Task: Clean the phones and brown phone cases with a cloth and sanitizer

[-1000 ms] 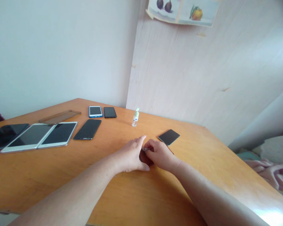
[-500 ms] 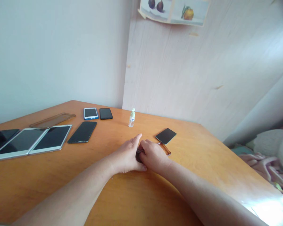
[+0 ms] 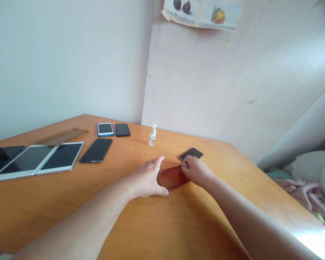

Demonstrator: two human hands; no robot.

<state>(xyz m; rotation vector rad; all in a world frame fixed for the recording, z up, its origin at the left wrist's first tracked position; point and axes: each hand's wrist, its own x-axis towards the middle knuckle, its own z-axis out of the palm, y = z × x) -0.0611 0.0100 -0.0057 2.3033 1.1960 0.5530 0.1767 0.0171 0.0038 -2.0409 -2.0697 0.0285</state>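
A reddish-brown see-through phone case (image 3: 172,177) lies on the table between my hands. My left hand (image 3: 148,178) grips its left end, with the thumb along the near edge and the index finger raised. At the case's right end, my right hand (image 3: 197,170) is closed around a small grey cloth (image 3: 184,165) and presses on the case. Only a little of the cloth shows past the fingers. Just beyond that hand lies a dark phone (image 3: 191,154), screen up.
A small pump bottle (image 3: 152,135) stands behind my hands. Leftward lie a black phone (image 3: 96,151), a blue-cased phone (image 3: 105,129), another dark phone (image 3: 122,130), white tablets (image 3: 61,157) and a clear brownish case (image 3: 62,137). The wooden table (image 3: 157,224) meets the wall behind.
My right hand has slid right along the phone case, away from my left hand, so the case's middle now shows. My left hand has stayed at the left end.
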